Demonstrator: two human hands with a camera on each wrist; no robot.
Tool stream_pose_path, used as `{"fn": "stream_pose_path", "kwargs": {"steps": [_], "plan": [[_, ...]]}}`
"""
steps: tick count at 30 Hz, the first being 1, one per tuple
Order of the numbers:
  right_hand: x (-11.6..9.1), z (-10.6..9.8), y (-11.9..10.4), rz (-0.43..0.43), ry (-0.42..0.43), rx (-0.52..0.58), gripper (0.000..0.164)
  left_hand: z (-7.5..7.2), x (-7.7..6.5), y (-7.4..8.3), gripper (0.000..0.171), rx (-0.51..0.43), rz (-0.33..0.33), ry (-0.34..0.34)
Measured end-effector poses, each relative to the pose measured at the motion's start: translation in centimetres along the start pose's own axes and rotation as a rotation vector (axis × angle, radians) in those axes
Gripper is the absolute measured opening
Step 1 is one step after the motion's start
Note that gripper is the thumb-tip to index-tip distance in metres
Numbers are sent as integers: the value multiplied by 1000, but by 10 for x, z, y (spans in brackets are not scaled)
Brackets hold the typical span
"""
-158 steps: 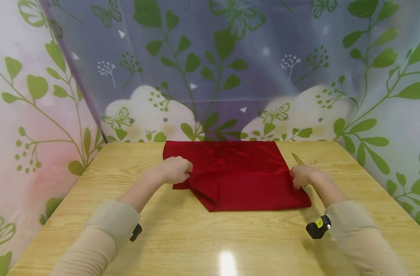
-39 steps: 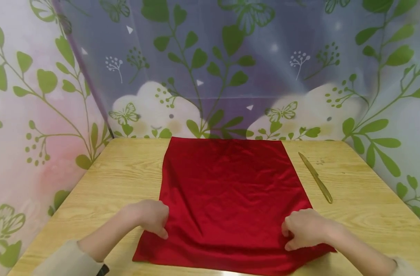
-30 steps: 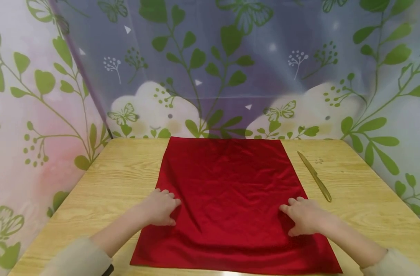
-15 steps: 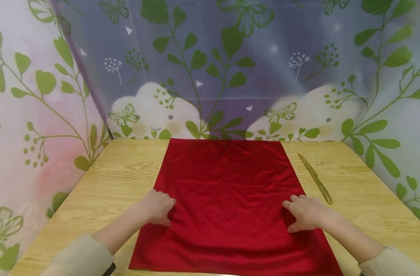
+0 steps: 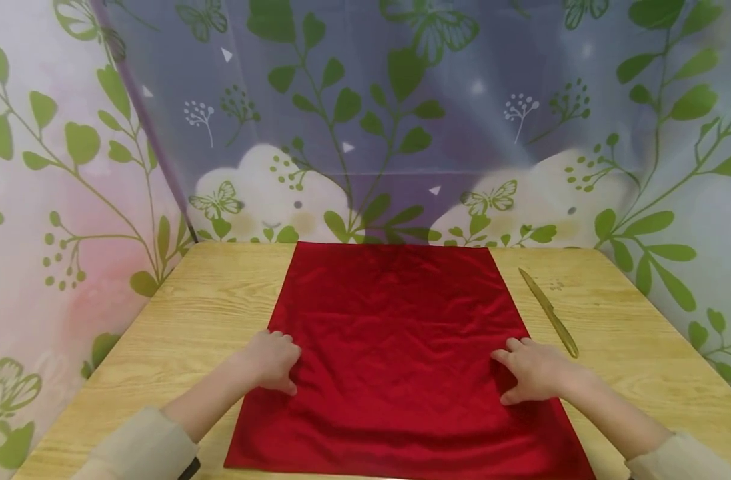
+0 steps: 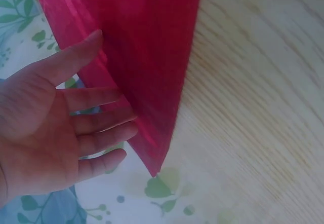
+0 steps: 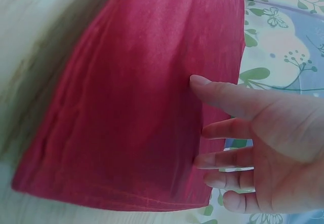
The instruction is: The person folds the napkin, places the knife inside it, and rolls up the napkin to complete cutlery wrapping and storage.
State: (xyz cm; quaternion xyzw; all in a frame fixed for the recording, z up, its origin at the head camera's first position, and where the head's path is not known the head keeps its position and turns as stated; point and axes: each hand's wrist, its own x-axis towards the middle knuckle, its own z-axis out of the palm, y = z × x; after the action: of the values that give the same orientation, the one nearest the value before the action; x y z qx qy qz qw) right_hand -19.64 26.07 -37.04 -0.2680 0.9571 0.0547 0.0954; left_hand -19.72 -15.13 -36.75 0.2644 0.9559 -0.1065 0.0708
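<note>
Apparently smoothing a red cloth (image 5: 395,320), laid out lightly creased on a wooden table (image 5: 221,287), left of a knife (image 5: 549,310). Poised over its opposite side edges with left hand (image 5: 271,360) and right hand (image 5: 532,373), both loosely unfurled, gripping nothing, perhaps touching it. Likely to call next for pressing out ripples toward the near edge.

You can pass over the red cloth (image 5: 395,353) between your left hand (image 5: 272,360) and right hand (image 5: 532,372); right of it, a knife (image 5: 548,311) obstructs you, and a patterned backdrop (image 5: 365,120) blocks you behind the table (image 5: 218,300).
</note>
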Motion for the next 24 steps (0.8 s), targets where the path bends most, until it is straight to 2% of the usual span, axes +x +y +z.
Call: {"fn": "stream_pose_path", "kwargs": {"steps": [4,7,12,17,20,24], "plan": [[-1,2,2,-12,-1,24,69,2,0,-2,44,14,17,21],[-2,2,2,-17,-12,43,67,1,0,-2,42,4,54,38],[-7,2,1,-8,-48,80,63,-4,0,9,38,-61,191,51],[-16,8,2,-47,-16,83,62,-9,-10,29,37,-93,305,-4],[-23,11,3,-73,27,75,52,-11,-18,37,37,-91,329,-38],[-33,12,4,-85,38,60,40,-10,-24,45,39,-12,323,-39]]}}
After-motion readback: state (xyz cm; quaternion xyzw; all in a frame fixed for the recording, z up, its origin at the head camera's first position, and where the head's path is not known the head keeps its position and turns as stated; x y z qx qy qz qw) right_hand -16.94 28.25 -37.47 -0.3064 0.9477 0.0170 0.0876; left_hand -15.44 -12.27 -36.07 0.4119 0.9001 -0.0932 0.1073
